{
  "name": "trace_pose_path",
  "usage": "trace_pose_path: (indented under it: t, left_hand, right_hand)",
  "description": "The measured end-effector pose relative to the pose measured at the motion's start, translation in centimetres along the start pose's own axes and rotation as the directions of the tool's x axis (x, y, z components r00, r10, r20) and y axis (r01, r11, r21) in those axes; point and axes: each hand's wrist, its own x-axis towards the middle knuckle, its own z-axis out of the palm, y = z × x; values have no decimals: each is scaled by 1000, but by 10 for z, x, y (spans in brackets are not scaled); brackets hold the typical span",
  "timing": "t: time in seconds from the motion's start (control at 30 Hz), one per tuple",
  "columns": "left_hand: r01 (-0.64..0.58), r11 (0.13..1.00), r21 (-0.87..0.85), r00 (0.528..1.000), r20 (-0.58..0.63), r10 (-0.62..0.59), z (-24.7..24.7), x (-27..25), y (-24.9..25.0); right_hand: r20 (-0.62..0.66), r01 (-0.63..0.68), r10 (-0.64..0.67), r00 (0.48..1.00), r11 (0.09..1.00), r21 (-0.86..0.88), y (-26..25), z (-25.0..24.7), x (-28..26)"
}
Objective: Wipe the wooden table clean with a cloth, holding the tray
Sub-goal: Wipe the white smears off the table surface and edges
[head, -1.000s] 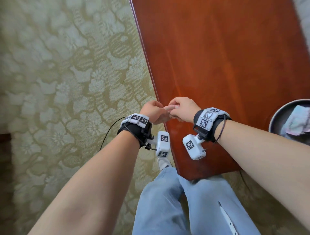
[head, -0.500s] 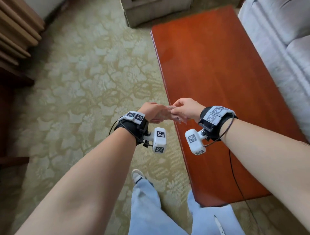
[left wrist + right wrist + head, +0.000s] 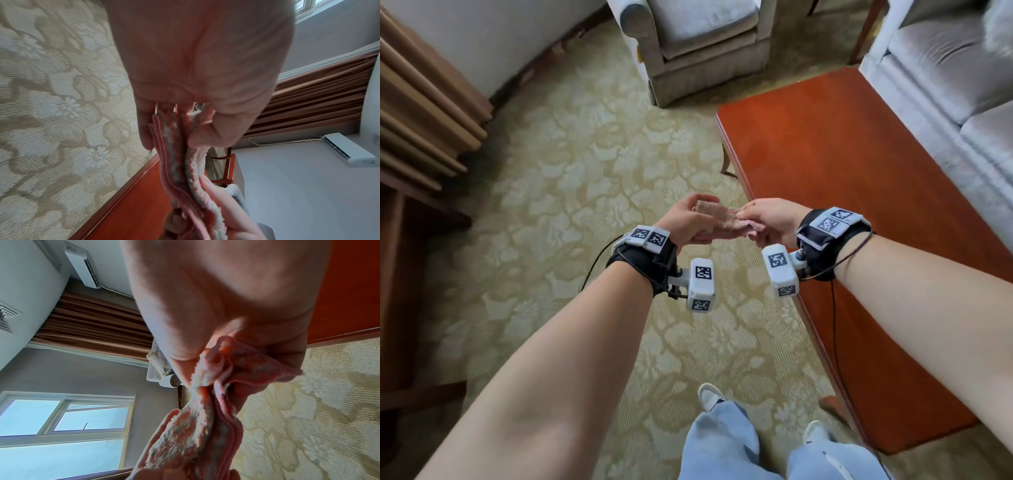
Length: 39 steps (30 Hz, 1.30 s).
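A folded pink cloth stretches between both hands, held in the air over the carpet just left of the wooden table. My left hand grips one end of the cloth between thumb and fingers. My right hand pinches the other end. The table's red-brown top lies bare to the right. No tray is in view.
A grey armchair stands beyond the table's far end and a grey sofa runs along its right side. Patterned carpet covers the floor to the left. Brown curtains hang at far left. My legs are below.
The head view has tilted up and away from the near table end, so the tray with a cloth in it left the view. Both hands drew slightly apart, showing the cloth between them.
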Motion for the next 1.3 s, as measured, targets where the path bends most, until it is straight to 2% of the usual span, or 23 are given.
trace_pose_path:
  t: [0.2,0.33,0.5,0.67,0.83,1.07,1.17,1.3]
  left_hand:
    - [-50,998,30,995,-83,53,-13,38,8]
    - [-33,999,29,997,-62,35,-3,73,19]
    - [26,999,35,996,-91,-22,4,136,43]
    - [156,987,-45,987,-42,-158,11,209,86]
    - [208,978,-19,978,-26,-209,22,284,117]
    - [226,967,117,974,-14,-226,26,376,96]
    - [257,954,156,965,10,-261,25,409,79]
    - [227,940,253,970,32,-243,22,445,61]
  right_hand:
    - [49,-23,19,999,997,78,-13,5,21]
    - [-3,17,-17,1000,999,41,-12,-19,27]
    - [4,71,-72,997,994,85,-31,-58,59]
    - [-130,91,-88,988,996,19,-68,-99,115]
    - [-211,53,-24,977,990,132,-87,-145,174]
    - [-318,-11,45,947,994,108,-89,-182,245]
    - [-418,-52,70,906,997,54,-78,-187,272]
    - [-485,-80,121,866,991,104,-66,-191,304]
